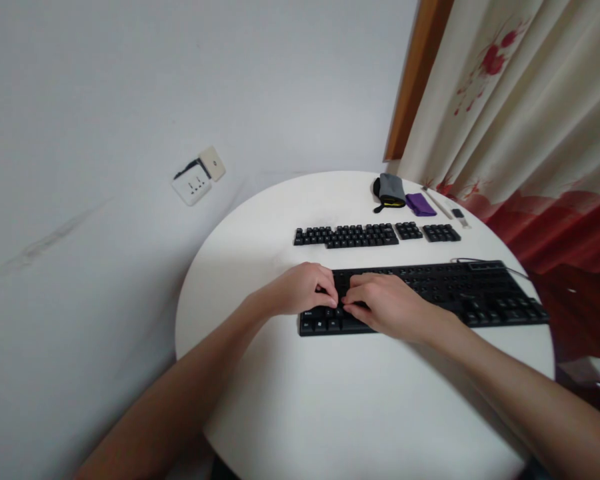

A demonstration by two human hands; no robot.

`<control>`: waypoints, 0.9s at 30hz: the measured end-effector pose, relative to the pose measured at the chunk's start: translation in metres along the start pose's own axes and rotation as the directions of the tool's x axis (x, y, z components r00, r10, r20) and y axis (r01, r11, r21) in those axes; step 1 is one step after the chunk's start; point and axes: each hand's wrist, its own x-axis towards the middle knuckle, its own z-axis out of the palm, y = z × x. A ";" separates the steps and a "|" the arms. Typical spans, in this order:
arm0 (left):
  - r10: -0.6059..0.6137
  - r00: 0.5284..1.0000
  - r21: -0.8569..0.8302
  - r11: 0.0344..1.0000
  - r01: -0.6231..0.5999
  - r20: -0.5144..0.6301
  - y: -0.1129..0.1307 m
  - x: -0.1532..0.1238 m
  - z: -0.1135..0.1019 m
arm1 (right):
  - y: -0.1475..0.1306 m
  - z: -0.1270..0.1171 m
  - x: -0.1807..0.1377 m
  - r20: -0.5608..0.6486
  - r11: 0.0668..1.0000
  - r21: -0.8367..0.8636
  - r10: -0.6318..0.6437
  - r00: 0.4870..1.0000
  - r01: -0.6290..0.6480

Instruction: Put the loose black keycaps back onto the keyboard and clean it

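Note:
A black keyboard (460,293) lies on the round white table (340,400), and most of its keys look bare of caps. Loose black keycaps (347,235) are laid out in rows behind it, in the shape of a keyboard. My left hand (300,288) and my right hand (387,303) rest side by side on the keyboard's left part. Both have their fingers curled and their fingertips meet over one spot. What the fingertips pinch is hidden. A few caps remain along the keyboard's front left corner.
At the table's far edge lie a grey and black pouch (391,190), a purple cloth (421,204), a thin stick (439,204) and a small dark part (458,213). A wall socket (198,176) is at the left. A flowered curtain (520,107) hangs at the right.

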 end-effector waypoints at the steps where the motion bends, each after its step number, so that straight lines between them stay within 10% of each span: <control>1: -0.013 1.000 0.009 1.000 0.013 -0.002 0.000 0.000 0.000 | 0.000 0.000 0.000 0.006 1.000 -0.005 0.001 1.000 -0.001; 22: -0.064 0.998 -0.040 0.997 0.064 0.015 -0.010 -0.002 0.002 | 0.011 0.004 0.002 -0.013 0.992 0.119 -0.049 0.999 0.050; 27: -0.055 0.983 0.000 0.998 0.055 -0.177 -0.007 -0.001 -0.007 | 0.014 0.006 0.004 -0.111 0.991 0.136 0.000 0.994 0.015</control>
